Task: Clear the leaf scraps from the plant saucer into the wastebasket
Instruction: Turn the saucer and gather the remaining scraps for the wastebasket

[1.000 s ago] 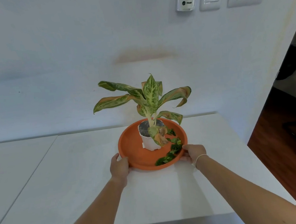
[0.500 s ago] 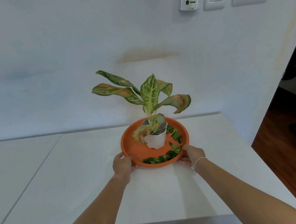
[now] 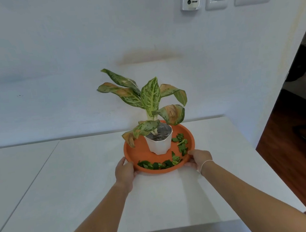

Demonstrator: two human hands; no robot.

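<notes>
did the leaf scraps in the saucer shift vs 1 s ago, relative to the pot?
Yes. The leaf scraps were bunched right of the white pot; now they curve from its right around its near side, toward the left hand, as the orange saucer turned.

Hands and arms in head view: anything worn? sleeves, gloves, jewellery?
Both forearms are bare as far as the frame shows: no sleeves, no gloves. The right hand has a thin pale band, like a cord or bracelet, around the wrist. The left hand and its wrist carry nothing. No rings or watch can be seen.
</notes>
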